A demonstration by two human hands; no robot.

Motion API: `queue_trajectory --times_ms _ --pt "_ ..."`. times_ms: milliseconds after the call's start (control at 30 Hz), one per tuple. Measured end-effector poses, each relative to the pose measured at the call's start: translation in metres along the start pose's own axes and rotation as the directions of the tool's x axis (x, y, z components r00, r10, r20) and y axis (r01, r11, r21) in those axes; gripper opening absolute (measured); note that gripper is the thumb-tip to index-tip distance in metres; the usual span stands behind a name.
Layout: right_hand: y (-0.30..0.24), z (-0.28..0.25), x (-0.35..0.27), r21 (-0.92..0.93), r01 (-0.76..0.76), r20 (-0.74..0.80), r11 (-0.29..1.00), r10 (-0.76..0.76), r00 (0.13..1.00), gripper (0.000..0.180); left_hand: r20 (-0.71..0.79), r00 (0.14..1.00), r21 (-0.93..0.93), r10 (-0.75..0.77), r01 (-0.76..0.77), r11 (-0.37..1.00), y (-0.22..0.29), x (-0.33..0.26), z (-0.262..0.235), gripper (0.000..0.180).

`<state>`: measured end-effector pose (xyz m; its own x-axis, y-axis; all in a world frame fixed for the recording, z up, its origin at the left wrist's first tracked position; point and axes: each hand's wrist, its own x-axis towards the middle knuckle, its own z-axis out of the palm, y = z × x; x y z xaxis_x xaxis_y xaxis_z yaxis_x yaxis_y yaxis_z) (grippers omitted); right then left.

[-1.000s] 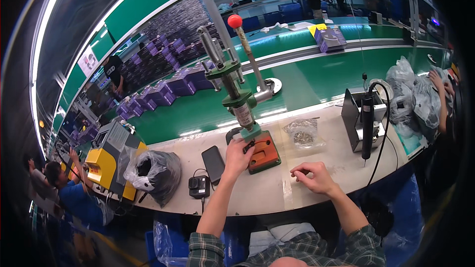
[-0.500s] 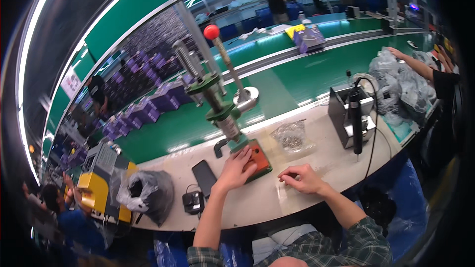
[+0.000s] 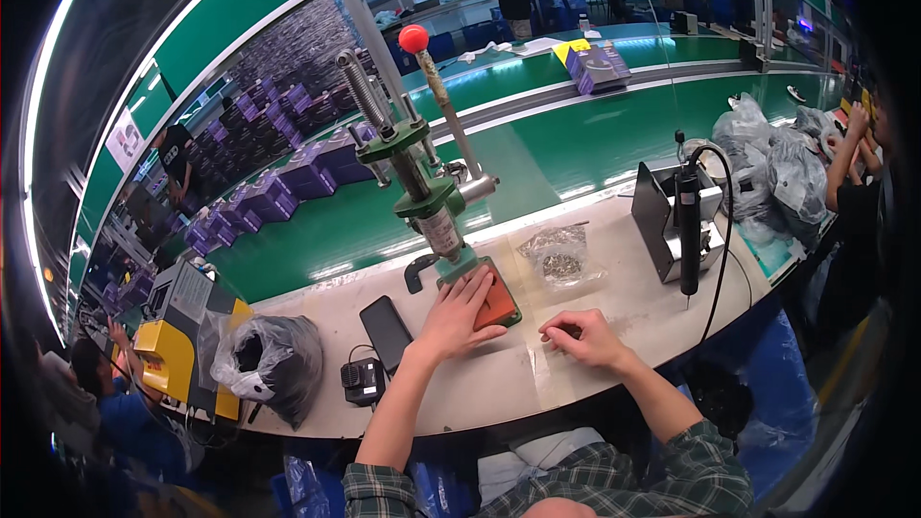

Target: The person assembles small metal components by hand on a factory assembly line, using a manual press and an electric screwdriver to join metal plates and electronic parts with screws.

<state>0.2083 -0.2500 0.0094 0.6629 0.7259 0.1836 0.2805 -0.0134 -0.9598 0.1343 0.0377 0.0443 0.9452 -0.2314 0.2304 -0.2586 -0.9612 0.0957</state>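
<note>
A green hand press [image 3: 432, 201] with a red ball-topped lever [image 3: 414, 39] stands at the middle of the worktable. My left hand [image 3: 457, 315] lies on the left part of its orange base plate [image 3: 497, 299], fingers stretched out and thumb apart. Just right of the base, my right hand [image 3: 587, 339] rests near the tabletop with thumb and forefinger curled together. Whatever may be in that pinch is too small or hidden to name. Behind my right hand is a clear plastic bag [image 3: 561, 261] of small metal parts.
An electric screwdriver [image 3: 688, 230] hangs beside a metal stand [image 3: 655, 221] on the right. A phone [image 3: 386, 328], a small black device [image 3: 363, 382], a plastic-wrapped bundle [image 3: 273, 364] and a yellow-grey machine [image 3: 177, 345] sit left. Behind runs a green conveyor [image 3: 537, 168]; co-workers are on both sides.
The view has shifted slightly. My left hand stays on the press base, its fingers lying flatter; my right hand keeps its pinch. At right, a co-worker's hand has left the bagged items.
</note>
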Motion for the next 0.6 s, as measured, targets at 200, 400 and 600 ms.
queue_trajectory --times_ms 200,400,600 --pt "0.001 -0.001 0.001 0.028 0.013 -0.013 1.000 -0.013 1.000 0.018 0.043 0.999 -0.101 -0.019 0.024 0.995 -0.004 -0.004 0.004 0.094" --pt "-0.002 0.001 -0.001 0.002 0.017 -0.003 1.000 -0.017 1.000 0.018 0.095 0.994 -0.165 -0.051 0.066 0.984 -0.002 0.005 -0.010 0.097" --pt "0.005 0.001 -0.003 0.035 0.047 -0.014 0.998 -0.047 0.999 0.018 0.092 0.990 -0.167 -0.104 0.118 0.979 -0.003 -0.007 -0.005 0.109"
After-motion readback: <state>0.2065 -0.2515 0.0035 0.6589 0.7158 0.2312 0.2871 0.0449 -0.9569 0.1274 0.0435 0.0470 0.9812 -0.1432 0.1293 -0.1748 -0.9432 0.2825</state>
